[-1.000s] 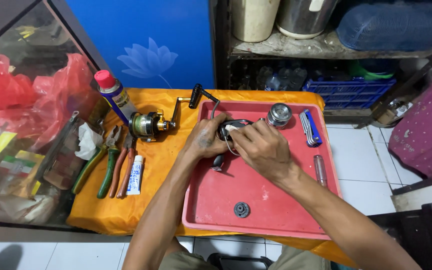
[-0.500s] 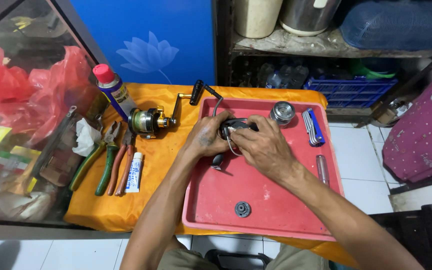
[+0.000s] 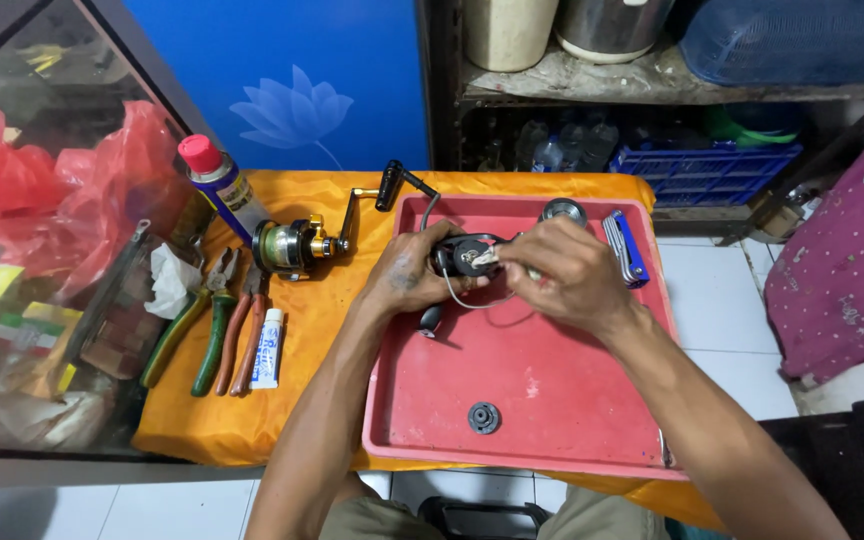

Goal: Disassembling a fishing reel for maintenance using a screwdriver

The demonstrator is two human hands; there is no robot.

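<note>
Seen from the head, a red plastic tray (image 3: 552, 400) lies on an orange cloth (image 3: 322, 330). Left of the tray are a spray can (image 3: 220, 185) with a red cap and a small white tube (image 3: 269, 348). Over the tray's top end, the left hand (image 3: 414, 278) and right hand (image 3: 564, 272) both grip a black fishing reel (image 3: 462, 257). A round black part (image 3: 484, 417) sits near the tray's bottom edge.

Bright, even overhead light; soft shadows under both forearms on the red tray (image 3: 552, 400); sharp centre; wide-angle bending at edges; dim shelves.
</note>
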